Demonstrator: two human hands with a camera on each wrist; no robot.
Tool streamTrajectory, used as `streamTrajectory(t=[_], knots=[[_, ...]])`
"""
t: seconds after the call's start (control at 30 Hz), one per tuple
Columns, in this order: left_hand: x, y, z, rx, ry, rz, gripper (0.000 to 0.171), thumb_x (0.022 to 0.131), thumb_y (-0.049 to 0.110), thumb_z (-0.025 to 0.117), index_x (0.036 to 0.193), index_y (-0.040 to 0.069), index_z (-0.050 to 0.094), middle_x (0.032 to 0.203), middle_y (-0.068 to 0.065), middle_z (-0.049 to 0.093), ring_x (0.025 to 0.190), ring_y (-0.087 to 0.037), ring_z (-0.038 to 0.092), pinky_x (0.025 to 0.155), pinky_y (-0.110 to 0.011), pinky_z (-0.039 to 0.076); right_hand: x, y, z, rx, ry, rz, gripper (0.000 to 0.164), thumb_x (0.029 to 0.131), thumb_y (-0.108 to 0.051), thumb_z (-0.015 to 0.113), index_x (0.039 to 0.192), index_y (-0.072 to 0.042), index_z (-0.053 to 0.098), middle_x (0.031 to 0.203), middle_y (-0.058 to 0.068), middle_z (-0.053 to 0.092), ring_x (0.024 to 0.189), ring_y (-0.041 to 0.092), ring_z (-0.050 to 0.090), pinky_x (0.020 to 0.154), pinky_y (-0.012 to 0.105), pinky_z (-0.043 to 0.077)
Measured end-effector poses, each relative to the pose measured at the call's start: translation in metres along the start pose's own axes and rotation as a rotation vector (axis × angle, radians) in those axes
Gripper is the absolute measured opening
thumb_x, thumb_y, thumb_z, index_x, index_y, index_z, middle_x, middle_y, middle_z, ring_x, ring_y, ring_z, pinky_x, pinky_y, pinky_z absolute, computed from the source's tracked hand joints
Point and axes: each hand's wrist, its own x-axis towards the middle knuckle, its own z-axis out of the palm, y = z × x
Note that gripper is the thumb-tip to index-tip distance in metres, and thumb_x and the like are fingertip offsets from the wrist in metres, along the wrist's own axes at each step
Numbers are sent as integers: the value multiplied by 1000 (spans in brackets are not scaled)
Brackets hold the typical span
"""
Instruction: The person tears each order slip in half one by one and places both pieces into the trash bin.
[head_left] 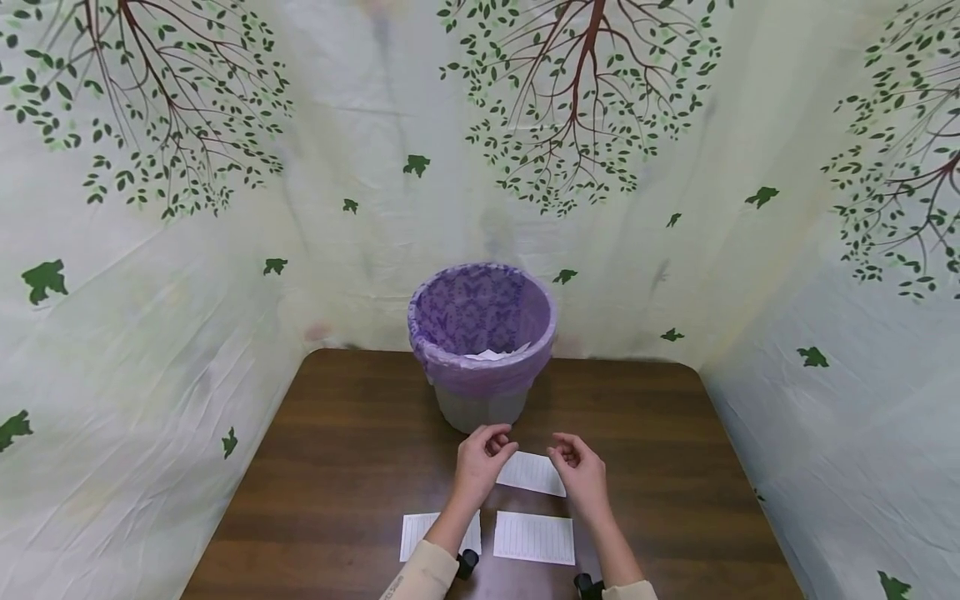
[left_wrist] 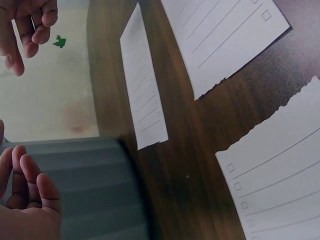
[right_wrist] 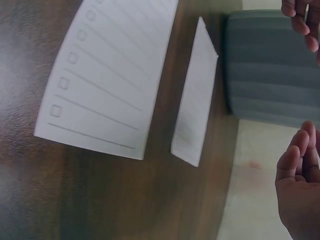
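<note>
My left hand [head_left: 480, 467] hovers above the table just in front of the bin, its fingers loosely bent with nothing visible between them. Across a small gap, my right hand [head_left: 585, 479] is held in the air the same way and looks bare too. Between and below them lies a lined paper slip [head_left: 531, 475]. Nearer to me are a second slip [head_left: 534, 538] and a third slip [head_left: 417, 533], the latter partly covered by my left forearm. Checkboxes and a ragged torn edge show on the near slip [left_wrist: 280, 170] in the left wrist view.
A grey bin [head_left: 480, 406] with a purple liner [head_left: 487, 375] over its rim stands at the table's back edge, white paper [head_left: 495, 354] inside. The brown wooden table [head_left: 337, 467] is bordered by a pale curtain [head_left: 360, 275] printed with trees and leaves.
</note>
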Motion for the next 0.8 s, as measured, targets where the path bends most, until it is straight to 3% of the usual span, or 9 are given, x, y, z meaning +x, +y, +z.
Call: streamTrajectory(t=[0.3,0.5,0.8], knots=[[-2,-10,13,65,-61,-22,26,87,8,86,112,5,79,88,-6,72,74,-1,57,68,-17,50,6,22,6,-63,-22,7,29,94,-9,79,122,-3,75,88,7,73,74,5,58,68,18,47],[-3,-20,18,76,-86,-2,28,87,7,85,114,0,77,87,-10,72,73,-3,58,67,-18,51,6,34,9,-106,-57,27,33,94,-10,79,126,-4,73,83,5,71,71,7,56,66,21,45],[2,-25,27,102,-134,-57,31,91,14,84,120,5,77,88,-4,73,76,-3,58,70,-18,51,12,44,10,-145,-77,54,41,94,-16,78,133,-3,70,73,1,68,65,7,53,60,23,42]])
